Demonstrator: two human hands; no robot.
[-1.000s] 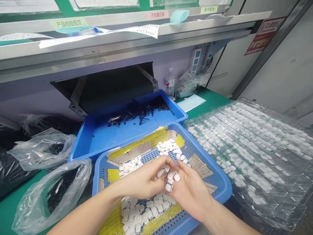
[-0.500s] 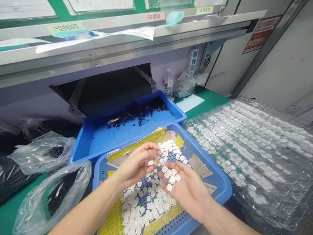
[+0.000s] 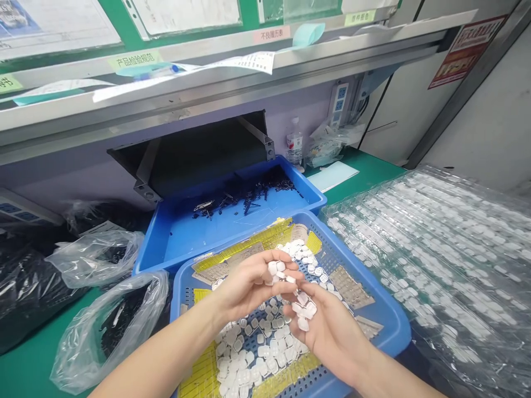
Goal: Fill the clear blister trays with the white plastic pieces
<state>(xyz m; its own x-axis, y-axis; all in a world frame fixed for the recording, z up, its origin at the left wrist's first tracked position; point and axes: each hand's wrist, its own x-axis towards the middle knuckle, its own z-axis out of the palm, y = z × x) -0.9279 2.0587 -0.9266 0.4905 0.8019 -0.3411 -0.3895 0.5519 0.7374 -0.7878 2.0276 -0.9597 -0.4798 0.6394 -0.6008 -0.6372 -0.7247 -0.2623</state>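
Note:
My left hand (image 3: pixel 249 284) curls its fingers around several small white square plastic pieces (image 3: pixel 276 268), held over the basket. Touching its fingertips, my right hand (image 3: pixel 334 329) is cupped palm up, with a small heap of the same white pieces (image 3: pixel 306 310) on its fingers and palm. Beneath both hands is a blue perforated basket (image 3: pixel 397 323), patched inside with yellow and brownish sheets. Many loose white pieces (image 3: pixel 269 351) lie spread across its bottom, and another cluster (image 3: pixel 296 250) lies at its far end. My hands hide part of the basket's middle.
Behind the basket stands a blue tray (image 3: pixel 182 235) with thin black parts, below a dark chute (image 3: pixel 207 149). Clear bags (image 3: pixel 68 354) of black parts lie left. Plastic-covered trays of white pieces (image 3: pixel 456 265) fill the right. A water bottle (image 3: pixel 294 145) stands at the back.
My left hand has closed in on my right until their fingertips meet. Several white pieces now show in its fingers, where one showed before. The whole view has shifted slightly.

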